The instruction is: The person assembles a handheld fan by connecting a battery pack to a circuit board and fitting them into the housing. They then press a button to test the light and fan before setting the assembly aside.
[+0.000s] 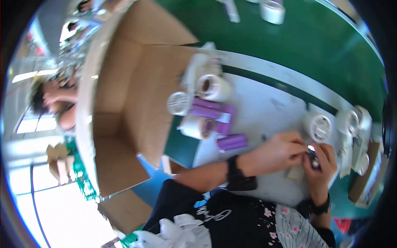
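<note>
My left hand (275, 153) reaches across with its fingertips pinched together right beside my right hand. What the pinch holds, if anything, is too small to make out. In my right hand (322, 168) a small dark, shiny object (314, 160) is gripped, partly covered by the fingers. Both hands are over the pale work surface (260, 111). A pair of purple cylinders (232, 142) lies left of my left wrist. Further left are more purple cylinders (206, 109) among white rolls (214, 87). Just beyond my right hand stands another white roll (319, 127).
A large open cardboard box (136, 95) takes up the left side. At the right are more white rolls (348, 122) and a narrow cardboard box (367, 175). A white roll (273, 11) sits on the green table (297, 41) at the back. Another person (58, 99) is at far left.
</note>
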Demonstrator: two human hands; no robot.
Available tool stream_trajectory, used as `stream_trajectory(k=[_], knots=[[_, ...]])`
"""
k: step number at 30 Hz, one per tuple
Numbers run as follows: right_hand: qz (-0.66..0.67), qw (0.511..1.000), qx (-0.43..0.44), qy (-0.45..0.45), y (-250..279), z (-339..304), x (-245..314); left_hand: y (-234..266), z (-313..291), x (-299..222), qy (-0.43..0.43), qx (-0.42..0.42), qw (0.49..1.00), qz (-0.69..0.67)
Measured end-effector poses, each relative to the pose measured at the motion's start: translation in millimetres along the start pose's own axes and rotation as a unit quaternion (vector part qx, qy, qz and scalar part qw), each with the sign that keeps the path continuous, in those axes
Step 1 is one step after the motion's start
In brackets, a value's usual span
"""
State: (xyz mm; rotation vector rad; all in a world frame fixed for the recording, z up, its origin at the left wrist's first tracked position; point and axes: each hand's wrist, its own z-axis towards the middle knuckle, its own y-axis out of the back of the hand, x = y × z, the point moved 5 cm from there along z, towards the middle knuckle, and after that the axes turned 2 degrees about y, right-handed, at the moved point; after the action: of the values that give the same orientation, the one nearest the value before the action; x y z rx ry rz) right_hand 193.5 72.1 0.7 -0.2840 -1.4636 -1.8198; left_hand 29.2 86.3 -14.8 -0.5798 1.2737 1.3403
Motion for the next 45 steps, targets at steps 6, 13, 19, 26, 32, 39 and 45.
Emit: stream_trajectory(k=[6, 13, 19, 26, 32, 39, 45], knots=[[0.012, 1.000, -0.014, 0.010, -6, -4, -6, -9, -2, 7, -0.023, -0.018, 1.000, -0.004], [0.028, 0.999, -0.021, -0.005, -6, 1, -4, -5, 2, 6, -0.003, 0.011, 1.000, -0.013], [0.059, 0.997, -0.016, -0.036, -3, 2, 1, -12, -2, -3, 0.043, -0.034, 0.997, -0.061], [0.030, 0.998, 0.009, -0.061, 8, -1, -1, -18, 7, 1, 0.008, 0.003, 0.996, -0.088], [0.060, 0.995, 0.039, -0.065, 2, 11, 0, -2, 10, 11, 0.148, 0.119, 0.976, -0.111], [0.031, 0.998, 0.031, -0.042, 7, 6, 7, -11, 9, 9, 0.169, 0.090, 0.975, -0.114], [0.018, 0.999, 0.002, -0.029, 6, 5, 11, -9, 6, 9, 0.175, 0.084, 0.976, -0.103]])
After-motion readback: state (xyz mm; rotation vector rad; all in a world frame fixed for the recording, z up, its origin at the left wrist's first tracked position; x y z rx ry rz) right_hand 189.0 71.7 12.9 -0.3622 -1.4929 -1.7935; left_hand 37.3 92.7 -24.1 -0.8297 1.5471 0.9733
